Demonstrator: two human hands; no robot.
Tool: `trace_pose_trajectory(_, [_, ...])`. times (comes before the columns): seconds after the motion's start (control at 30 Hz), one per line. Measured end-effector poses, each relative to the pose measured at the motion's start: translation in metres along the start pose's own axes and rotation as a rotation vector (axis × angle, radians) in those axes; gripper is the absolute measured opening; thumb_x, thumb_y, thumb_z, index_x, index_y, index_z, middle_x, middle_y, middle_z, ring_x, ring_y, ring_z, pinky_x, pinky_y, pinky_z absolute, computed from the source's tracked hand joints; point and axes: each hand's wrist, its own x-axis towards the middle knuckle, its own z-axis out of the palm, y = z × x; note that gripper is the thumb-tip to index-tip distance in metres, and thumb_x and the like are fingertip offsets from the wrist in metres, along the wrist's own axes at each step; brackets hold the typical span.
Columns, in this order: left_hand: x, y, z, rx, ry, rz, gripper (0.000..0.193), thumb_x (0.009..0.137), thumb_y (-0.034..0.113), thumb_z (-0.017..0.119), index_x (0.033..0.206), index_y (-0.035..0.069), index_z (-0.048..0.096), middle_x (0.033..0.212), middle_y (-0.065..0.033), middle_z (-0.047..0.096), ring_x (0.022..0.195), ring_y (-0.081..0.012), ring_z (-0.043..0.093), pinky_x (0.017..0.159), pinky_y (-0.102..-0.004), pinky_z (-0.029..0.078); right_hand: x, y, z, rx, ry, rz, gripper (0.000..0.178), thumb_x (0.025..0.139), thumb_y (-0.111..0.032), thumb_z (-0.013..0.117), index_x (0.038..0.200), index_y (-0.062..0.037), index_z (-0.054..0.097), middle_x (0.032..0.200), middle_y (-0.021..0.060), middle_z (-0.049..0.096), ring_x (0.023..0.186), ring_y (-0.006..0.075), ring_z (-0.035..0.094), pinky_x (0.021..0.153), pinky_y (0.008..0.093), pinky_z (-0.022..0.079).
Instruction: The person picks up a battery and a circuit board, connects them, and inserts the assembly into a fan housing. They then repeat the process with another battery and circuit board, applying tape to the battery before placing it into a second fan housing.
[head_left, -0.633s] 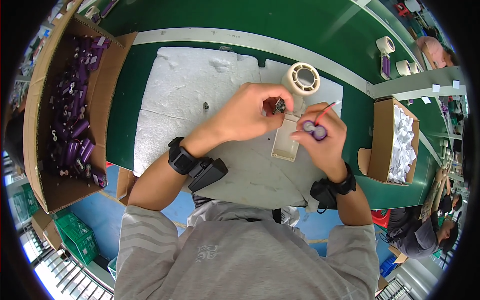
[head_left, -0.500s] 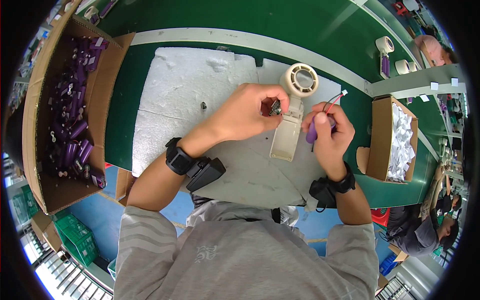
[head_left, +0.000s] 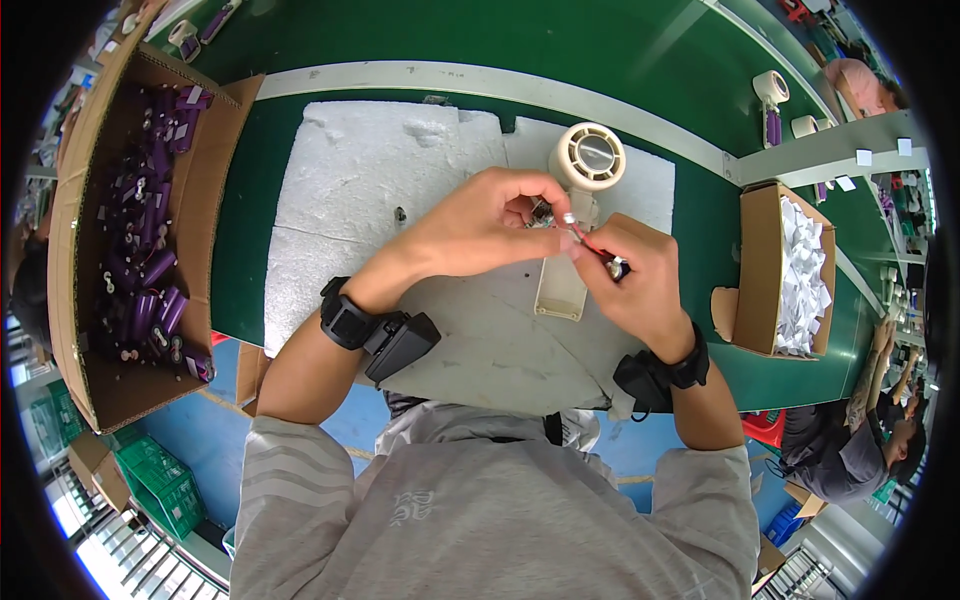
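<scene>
A cream handheld fan (head_left: 562,290) lies on the foam, its round head at the far end and its open handle toward me. Over the handle, my left hand (head_left: 490,222) is closed on a small circuit board (head_left: 541,213), partly hidden by the fingers. Closed around a purple battery cell (head_left: 618,268) is my right hand (head_left: 645,280), and most of the cell is covered. Its red and black wires (head_left: 592,246) run to a small white plug (head_left: 570,218) beside the board, between both hands' fingertips. Whether the plug touches the board I cannot tell.
Foam sheets (head_left: 350,170) cover the green bench, with a small dark part (head_left: 400,214) on them. A carton (head_left: 228,190) of purple cells stands at the left. Another carton (head_left: 757,270) with white pieces stands at the right. More fans (head_left: 770,88) lie beyond the pale rail.
My right hand has moved left and turned, bringing the battery's wires and plug up to the circuit board. My left hand stays near the fan with the board.
</scene>
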Motion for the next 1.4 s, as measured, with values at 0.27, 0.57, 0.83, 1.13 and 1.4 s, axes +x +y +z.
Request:
trace_pose_trajectory(0.27, [0.003,-0.002,-0.001,-0.102,0.019,-0.019,0.015,0.094,0.017,0.064,0.091,0.002,0.063,0.080,0.0003,0.061,0.071,-0.0056,0.055,0.061,-0.0219,0.045,-0.002,0.004,0.005,0.059,0.091,0.016,0.006,0.078,0.000,0.072,0.081,-0.0005,0.068,0.069,0.0065,0.060,0.056,0.0106,0.054,0.049,0.0244,0.041])
trace_pose_trajectory(0.57, [0.003,-0.004,-0.004,-0.141,0.022,-0.039,0.014,0.091,0.014,0.066,0.097,0.001,0.065,0.082,-0.0016,0.065,0.071,-0.0068,0.058,0.062,-0.0223,0.047,-0.003,0.012,0.007,0.104,0.109,0.074,0.015,0.080,0.000,0.072,0.094,-0.0042,0.074,0.074,0.0049,0.061,0.059,0.0108,0.054,0.051,0.0234,0.040])
trace_pose_trajectory(0.83, [0.001,-0.002,-0.017,-0.176,-0.029,-0.026,0.034,0.080,0.001,0.072,0.114,0.002,0.065,0.091,-0.0039,0.068,0.082,-0.0091,0.064,0.072,-0.0226,0.050,-0.002,0.011,0.007,0.109,0.045,0.025,0.015,0.079,-0.002,0.074,0.094,-0.0040,0.075,0.073,0.0046,0.060,0.058,0.0109,0.053,0.050,0.0240,0.038])
trace_pose_trajectory(1.13, [0.001,0.000,-0.018,-0.197,0.005,-0.011,0.033,0.080,-0.004,0.071,0.111,0.001,0.064,0.095,-0.0063,0.069,0.087,-0.0109,0.065,0.080,-0.0245,0.053,-0.002,0.010,0.008,0.101,0.042,0.039,0.014,0.079,-0.002,0.074,0.093,-0.0028,0.074,0.073,0.0049,0.059,0.058,0.0110,0.053,0.050,0.0244,0.039])
trace_pose_trajectory(1.4, [0.000,0.003,-0.016,-0.157,0.033,-0.006,0.033,0.078,-0.008,0.071,0.108,0.001,0.064,0.095,-0.0062,0.069,0.087,-0.0115,0.066,0.080,-0.0256,0.055,-0.003,0.012,0.007,0.107,0.019,0.061,0.013,0.079,0.000,0.073,0.091,-0.0010,0.073,0.075,0.0058,0.060,0.058,0.0106,0.053,0.051,0.0233,0.039])
